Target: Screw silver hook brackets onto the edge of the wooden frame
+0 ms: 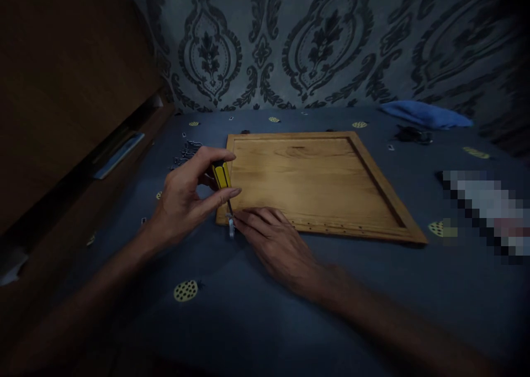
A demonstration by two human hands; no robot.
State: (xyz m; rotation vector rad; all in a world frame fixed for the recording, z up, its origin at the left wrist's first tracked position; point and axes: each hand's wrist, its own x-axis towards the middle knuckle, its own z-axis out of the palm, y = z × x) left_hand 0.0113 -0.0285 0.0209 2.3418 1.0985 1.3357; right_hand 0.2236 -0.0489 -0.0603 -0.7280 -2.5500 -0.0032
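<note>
My left hand (182, 192) grips a screwdriver (222, 175) with a yellow and black handle, fingers and thumb spread around it. The shaft points down to a small silver metal hook (231, 227) at the near left corner of a framed wooden board (298, 173). My right hand (277, 247) lies over the board's near edge. Its fingertips are pinched at the hook, with the thumb largely hidden. Several small dark holes run along the near edge to the right of this hand.
Several metal hooks (186, 153) lie in a pile beyond my left hand. The dark blue cloth (186, 333) has a pineapple print. A blue cloth (426, 115), a black item (414, 135) and a blurred-out object (488, 211) lie right. Wooden furniture (70, 79) stands left.
</note>
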